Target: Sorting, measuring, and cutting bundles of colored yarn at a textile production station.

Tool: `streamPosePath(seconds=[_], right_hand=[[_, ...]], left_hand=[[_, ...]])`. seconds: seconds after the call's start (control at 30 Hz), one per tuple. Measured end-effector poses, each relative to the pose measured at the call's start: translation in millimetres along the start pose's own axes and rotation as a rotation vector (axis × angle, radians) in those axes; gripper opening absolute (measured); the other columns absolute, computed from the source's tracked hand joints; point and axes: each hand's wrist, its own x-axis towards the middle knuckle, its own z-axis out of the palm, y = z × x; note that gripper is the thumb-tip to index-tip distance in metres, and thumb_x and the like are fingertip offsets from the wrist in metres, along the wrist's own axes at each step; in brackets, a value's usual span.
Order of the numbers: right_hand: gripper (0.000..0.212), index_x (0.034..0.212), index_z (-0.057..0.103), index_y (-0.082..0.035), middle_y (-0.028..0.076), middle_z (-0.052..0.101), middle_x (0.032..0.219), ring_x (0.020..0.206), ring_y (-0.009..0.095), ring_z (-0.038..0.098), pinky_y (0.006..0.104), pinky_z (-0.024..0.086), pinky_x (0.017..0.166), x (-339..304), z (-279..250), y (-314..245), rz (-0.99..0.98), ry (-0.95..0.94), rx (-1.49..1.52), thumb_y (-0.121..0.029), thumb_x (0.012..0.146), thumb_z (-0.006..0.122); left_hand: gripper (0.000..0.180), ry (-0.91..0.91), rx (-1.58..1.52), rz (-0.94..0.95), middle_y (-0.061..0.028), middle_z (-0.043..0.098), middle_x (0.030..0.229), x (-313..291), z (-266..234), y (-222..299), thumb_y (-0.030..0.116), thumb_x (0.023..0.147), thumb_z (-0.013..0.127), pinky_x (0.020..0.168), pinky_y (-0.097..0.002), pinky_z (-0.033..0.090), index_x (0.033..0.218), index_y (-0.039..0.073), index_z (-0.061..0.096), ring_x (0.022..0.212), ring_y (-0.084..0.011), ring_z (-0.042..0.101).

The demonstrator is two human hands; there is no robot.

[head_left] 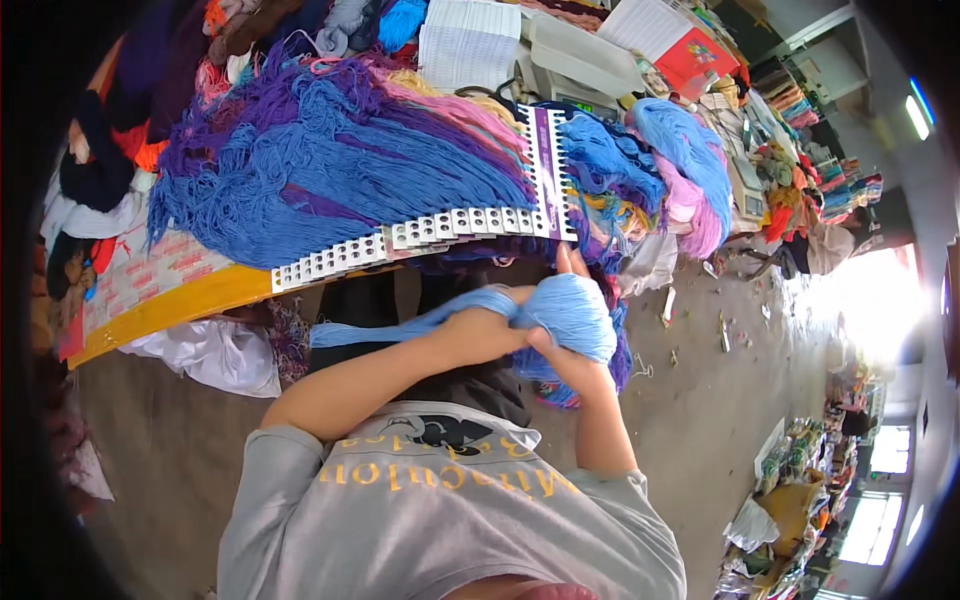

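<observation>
A light blue bundle of yarn [568, 316] sits around my right hand [562, 352], whose fingertips stick out above it and whose thumb presses its near side. My left hand [485, 335] is closed on the same yarn just left of the bundle. From there a loose tail of light blue strands [375, 332] trails left past my forearm. Just beyond my hands, a purple and white notched thread card [550, 180] lies on the table. Left of it, a fanned row of white cards with holes [400, 235] carries long blue and purple threads [330, 160].
The table's yellow edge [175, 310] curves along the left. At the back lie a printed sheet [468, 48], a scale with a pale tray [585, 55] and a red booklet [697, 60]. Light blue and pink skeins [690, 160] rest at right. A white sack [210, 352] sits below the table.
</observation>
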Motion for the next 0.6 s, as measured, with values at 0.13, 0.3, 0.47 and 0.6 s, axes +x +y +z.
streamPosePath(seconds=[0.13,0.3,0.47,0.6], right_hand=[[0.036,0.114,0.053,0.006,0.008,0.061,0.105,0.094,0.016,0.059,0.0286,0.046,0.082,-36.3,-30.2,15.2,0.448,-0.417,0.265,-0.004,0.080,0.062],[0.074,0.125,0.043,-0.001,0.015,0.048,0.124,0.114,0.029,0.047,0.0372,0.039,0.095,-27.6,-8.5,-32.4,-0.004,0.102,-0.185,-0.012,0.061,0.078],[0.081,0.135,0.032,-0.001,0.018,0.059,0.107,0.102,0.035,0.055,0.0419,0.042,0.089,-16.8,7.2,-20.4,0.192,0.000,-0.153,-0.004,0.063,0.070],[0.051,0.115,0.054,-0.004,0.017,0.062,0.102,0.094,0.035,0.058,0.0389,0.047,0.082,-14.9,-13.5,-12.0,0.040,-0.140,-0.395,0.001,0.065,0.063]], left_hand=[[0.042,0.276,0.520,0.151,-0.0192,0.062,0.093,-8.2,-26.5,-5.2,0.021,0.073,0.062,0.077,-0.0446,0.045,0.110,0.004,0.054,0.087,-0.0367,0.059],[0.028,0.104,0.807,0.143,-0.0142,0.062,0.089,-6.6,-23.8,25.0,0.022,0.077,0.058,0.066,-0.0433,0.048,0.101,0.008,0.057,0.078,-0.0326,0.062],[0.028,0.007,1.026,0.395,-0.0115,0.061,0.084,-18.0,-8.6,35.9,0.016,0.080,0.054,0.049,-0.0386,0.047,0.107,0.009,0.053,0.058,-0.0272,0.063],[0.032,0.025,1.065,0.389,-0.0126,0.062,0.086,-20.4,-10.2,44.3,0.015,0.079,0.057,0.049,-0.0380,0.047,0.109,0.008,0.050,0.059,-0.0270,0.063]])
